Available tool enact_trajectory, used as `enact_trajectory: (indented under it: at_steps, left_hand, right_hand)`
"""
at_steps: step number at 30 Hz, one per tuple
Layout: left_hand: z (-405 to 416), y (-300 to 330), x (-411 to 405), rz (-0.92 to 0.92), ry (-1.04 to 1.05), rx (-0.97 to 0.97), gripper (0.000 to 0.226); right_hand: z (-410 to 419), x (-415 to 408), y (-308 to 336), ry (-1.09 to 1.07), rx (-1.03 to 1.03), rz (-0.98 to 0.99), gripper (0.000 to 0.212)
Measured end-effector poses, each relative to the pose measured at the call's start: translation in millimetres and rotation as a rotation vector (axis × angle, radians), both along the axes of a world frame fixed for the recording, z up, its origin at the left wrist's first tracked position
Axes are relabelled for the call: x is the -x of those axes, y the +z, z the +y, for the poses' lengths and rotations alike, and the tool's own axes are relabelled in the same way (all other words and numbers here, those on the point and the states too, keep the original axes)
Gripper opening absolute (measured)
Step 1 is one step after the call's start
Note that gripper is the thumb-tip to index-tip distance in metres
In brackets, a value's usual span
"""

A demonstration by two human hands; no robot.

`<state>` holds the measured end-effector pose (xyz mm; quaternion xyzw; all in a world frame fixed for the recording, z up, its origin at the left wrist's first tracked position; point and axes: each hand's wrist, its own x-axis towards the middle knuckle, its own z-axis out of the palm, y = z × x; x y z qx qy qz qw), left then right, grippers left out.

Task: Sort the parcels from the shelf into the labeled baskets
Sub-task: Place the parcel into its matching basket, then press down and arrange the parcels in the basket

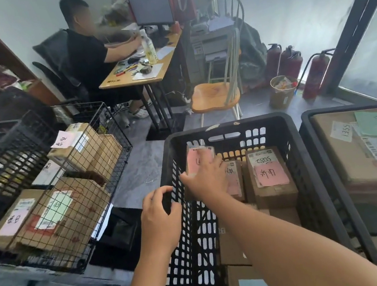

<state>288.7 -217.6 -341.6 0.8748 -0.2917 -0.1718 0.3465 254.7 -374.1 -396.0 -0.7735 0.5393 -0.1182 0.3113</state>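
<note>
**Parcel going down into the middle crate**

Right hand (204,178) reaches into the black plastic crate (227,125), fingers curled over the near end of a small parcel with a pink label (198,159). Parcel blurred; it stands roughly on end, long axis running away from the hand toward the crate's far wall. Whether it already rests on the crate floor, cannot tell.

Left hand (159,213) curls over the crate's left rim, thumb inside, seemingly steadying it. Right hand alone carries the parcel; left is near but occupied.

Just right of the held parcel: a second pink-labelled box (234,180), mostly hidden behind the right hand, then a larger brown box with pink slip (271,175). Judgement: release looks close, parcel needs lowering into the gap along the left wall.

Further out: wire basket (93,139) of labelled boxes to the left, another crate (320,113) to the right, seated person at a worktop (110,82) beyond
</note>
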Motion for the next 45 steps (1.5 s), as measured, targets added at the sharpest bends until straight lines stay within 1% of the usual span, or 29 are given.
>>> enact_trajectory:
  at_steps: [6, 8, 11, 13, 17, 21, 24, 27, 30, 35, 40, 45]
  left_hand:
    - [0, -3, 0, 0.001, 0.004, 0.004, 0.033]
    - [1, -5, 0, -0.007, -0.003, -0.003, 0.034]
    - [2, -7, -1, -0.008, -0.005, -0.002, 0.034]
    - [3, -9, -1, -0.014, -0.005, 0.007, 0.033]
    - [2, -12, -1, -0.028, -0.003, 0.0, 0.032]
    - [1, -10, 1, -0.098, -0.053, -0.054, 0.037]
    - [-1, -7, 1, -0.214, -0.124, -0.197, 0.042]
    - [-6, 3, 1, -0.288, -0.15, -0.271, 0.047]
    - [-12, 19, 6, -0.351, -0.178, -0.235, 0.047]
    - [-27, 47, 34, -0.389, -0.264, -0.143, 0.047]
    - [-30, 67, 83, -0.435, -0.351, -0.1, 0.05]
    - [-23, 88, 119, -0.455, -0.312, -0.104, 0.053]
  right_hand:
    - [2, -8, -25, 0.065, 0.076, 0.156, 0.087]
    - [4, -12, -35, 0.083, 0.098, 0.21, 0.083]
    - [7, -2, -55, 0.21, 0.186, 0.315, 0.071]
    - [11, 9, -69, 0.295, 0.273, 0.37, 0.069]
    - [12, 12, -79, 0.317, 0.345, 0.403, 0.07]
    - [9, 14, -73, 0.325, 0.312, 0.397, 0.072]
    - [8, 25, -52, 0.299, 0.233, 0.331, 0.074]
    - [6, 53, -16, 0.304, 0.249, 0.273, 0.076]
    - [5, 97, 25, 0.284, 0.298, 0.2, 0.075]
    - [8, 164, 86, 0.2, 0.382, 0.164, 0.071]
    - [11, 215, 133, 0.339, 0.446, 0.204, 0.07]
    - [10, 242, 163, 0.435, 0.5, 0.209, 0.071]
